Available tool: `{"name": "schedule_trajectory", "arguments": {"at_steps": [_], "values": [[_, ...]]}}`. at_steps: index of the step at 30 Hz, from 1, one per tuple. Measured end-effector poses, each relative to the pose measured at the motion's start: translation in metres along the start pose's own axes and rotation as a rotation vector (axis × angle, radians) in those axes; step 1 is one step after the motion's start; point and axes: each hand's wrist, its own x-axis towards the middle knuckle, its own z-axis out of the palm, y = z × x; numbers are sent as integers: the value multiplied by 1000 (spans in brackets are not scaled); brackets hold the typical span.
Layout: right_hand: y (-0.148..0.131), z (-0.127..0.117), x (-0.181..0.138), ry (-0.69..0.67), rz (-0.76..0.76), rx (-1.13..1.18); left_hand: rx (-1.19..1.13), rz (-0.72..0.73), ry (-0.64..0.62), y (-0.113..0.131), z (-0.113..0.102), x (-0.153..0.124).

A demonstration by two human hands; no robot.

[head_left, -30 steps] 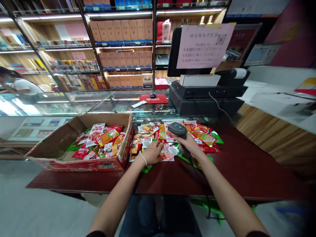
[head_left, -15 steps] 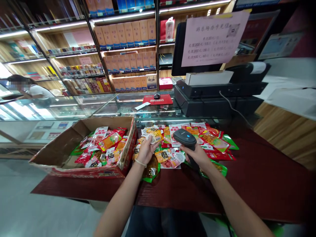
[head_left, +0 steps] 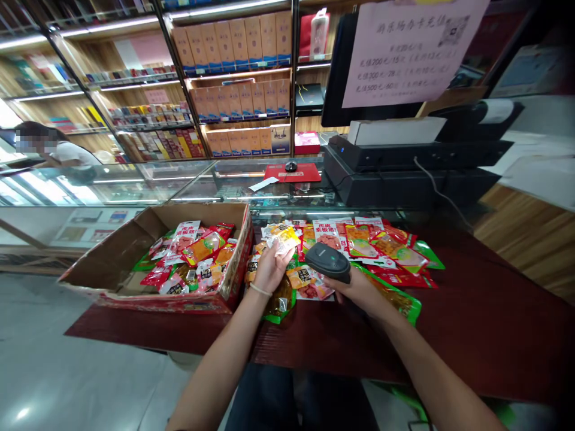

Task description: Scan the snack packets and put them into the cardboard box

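Observation:
My left hand pinches a small yellow and white snack packet above the pile. In my right hand is a black barcode scanner, its head pointing left toward that packet with a small gap between them. Beneath and behind both hands lie several red, white and green snack packets, spread over the dark red table. An orange and pink packet lies just below the scanner's head. My palm and fingers hide most of the scanner's handle.
An open cardboard box holding more snack packets stands to the left. Behind the table are a glass counter, a mouse on a red mat, and a monitor bearing a paper sign. A person leans at the far left.
The scanner has turned leftward and come nearer the packet in my left hand. That packet is tilted up more. The view has shifted slightly.

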Motion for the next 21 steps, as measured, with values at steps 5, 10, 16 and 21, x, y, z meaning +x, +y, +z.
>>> {"name": "schedule_trajectory", "arguments": {"at_steps": [5,10,16,21], "values": [[2,-2,2,31,-10,12,67,35,-28,-2,0,-3],[0,-4,6,110,-11,88,291,167,-13,-8,17,-11],[-21,-10,4,183,-77,79,744,494,-51,32,54,-40],[-39,2,6,121,-95,64,1273,833,-13,113,58,-73]]}}
